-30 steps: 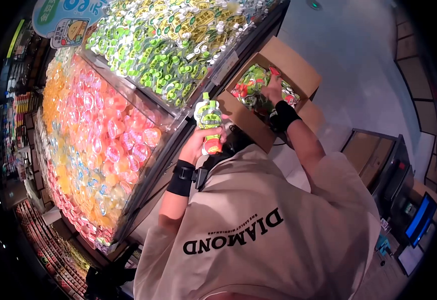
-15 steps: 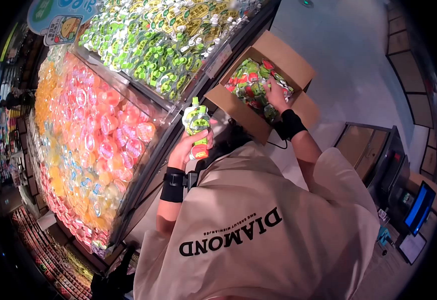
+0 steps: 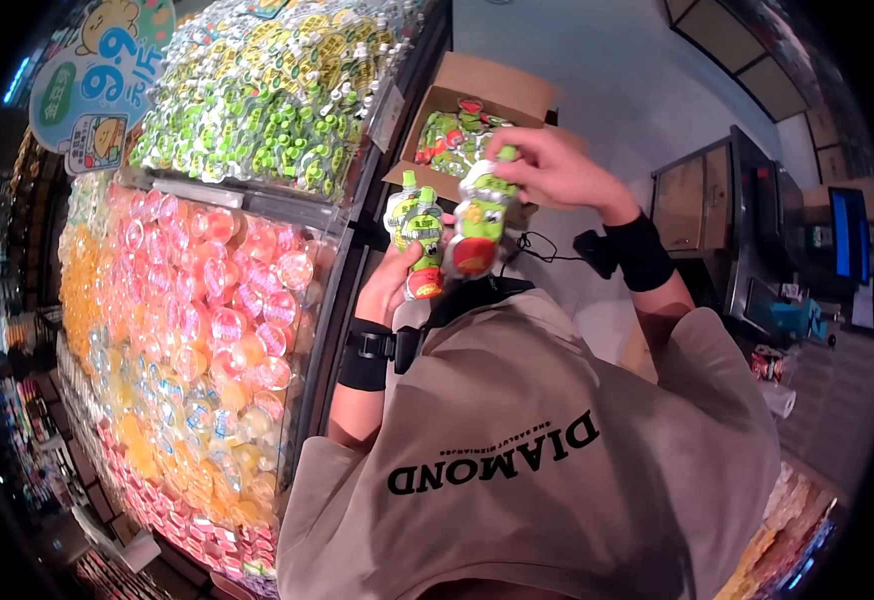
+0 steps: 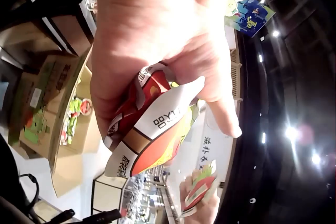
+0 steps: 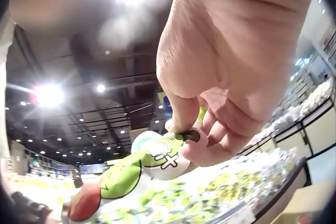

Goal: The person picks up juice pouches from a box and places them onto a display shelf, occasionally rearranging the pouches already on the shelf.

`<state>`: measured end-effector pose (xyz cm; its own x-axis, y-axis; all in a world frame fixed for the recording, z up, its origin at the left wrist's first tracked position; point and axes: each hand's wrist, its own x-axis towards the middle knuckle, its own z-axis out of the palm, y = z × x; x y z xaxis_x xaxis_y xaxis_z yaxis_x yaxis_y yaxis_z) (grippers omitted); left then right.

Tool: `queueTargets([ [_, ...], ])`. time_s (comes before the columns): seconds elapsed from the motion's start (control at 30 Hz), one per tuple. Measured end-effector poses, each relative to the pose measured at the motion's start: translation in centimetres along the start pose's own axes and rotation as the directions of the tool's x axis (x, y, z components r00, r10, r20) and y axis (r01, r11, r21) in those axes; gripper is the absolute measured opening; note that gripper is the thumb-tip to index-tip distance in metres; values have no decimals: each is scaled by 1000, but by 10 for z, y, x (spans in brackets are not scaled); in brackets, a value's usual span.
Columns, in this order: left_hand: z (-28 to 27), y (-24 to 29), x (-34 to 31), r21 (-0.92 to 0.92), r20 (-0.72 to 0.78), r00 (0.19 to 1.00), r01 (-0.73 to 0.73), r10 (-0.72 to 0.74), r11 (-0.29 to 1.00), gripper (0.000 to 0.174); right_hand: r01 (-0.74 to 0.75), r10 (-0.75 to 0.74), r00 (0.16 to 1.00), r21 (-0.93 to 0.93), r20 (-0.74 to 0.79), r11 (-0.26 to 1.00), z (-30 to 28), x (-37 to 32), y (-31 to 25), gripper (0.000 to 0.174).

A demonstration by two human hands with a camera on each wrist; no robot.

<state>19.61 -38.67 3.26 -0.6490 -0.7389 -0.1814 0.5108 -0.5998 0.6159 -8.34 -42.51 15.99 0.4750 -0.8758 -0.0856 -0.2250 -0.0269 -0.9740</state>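
Observation:
My left hand (image 3: 385, 284) grips green spouted drink pouches (image 3: 423, 243), two green caps pointing up. In the left wrist view their red and white bottoms (image 4: 157, 129) stick out below the palm. Close beside them, my right hand (image 3: 560, 172) pinches another spouted pouch (image 3: 479, 222) near its green cap. That pouch hangs down, green and white with a cartoon face and a red lower end. From the right wrist, thumb and fingertips (image 5: 197, 153) show at the top of this pouch (image 5: 123, 178).
Behind the hands stands an open cardboard box (image 3: 492, 82) with more pouches (image 3: 447, 140) inside. At left is a sloping bin of pink and orange jelly cups (image 3: 217, 280), with a bin of spouted pouches (image 3: 287, 125) above it. A black cable (image 3: 547, 255) runs near the right forearm.
The right hand has come out of the cardboard box with a pouch and moved next to the left hand. The left hand keeps its pouches. The head view has shifted.

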Motion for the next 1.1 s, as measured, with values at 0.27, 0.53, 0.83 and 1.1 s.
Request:
queueTargets([
  [0.27, 0, -28, -16, -202, 336, 938, 163, -88, 966, 74, 192, -163, 978, -265, 128, 945, 77, 9, 3, 20],
  [0.53, -14, -19, -65, -214, 113, 993, 57, -34, 975, 44, -523, 331, 827, -406, -455, 750, -18, -50, 192, 44],
  [0.83, -35, -21, -94, -249, 41, 999, 24, -14, 968, 45, -851, 929, 322, 486, 183, 200, 123, -273, 351, 45],
  [1.1, -38, -24, -92, -230, 36, 994, 112, -107, 967, 46, -812, 944, 235, 581, 234, 58, 137, -281, 327, 37],
])
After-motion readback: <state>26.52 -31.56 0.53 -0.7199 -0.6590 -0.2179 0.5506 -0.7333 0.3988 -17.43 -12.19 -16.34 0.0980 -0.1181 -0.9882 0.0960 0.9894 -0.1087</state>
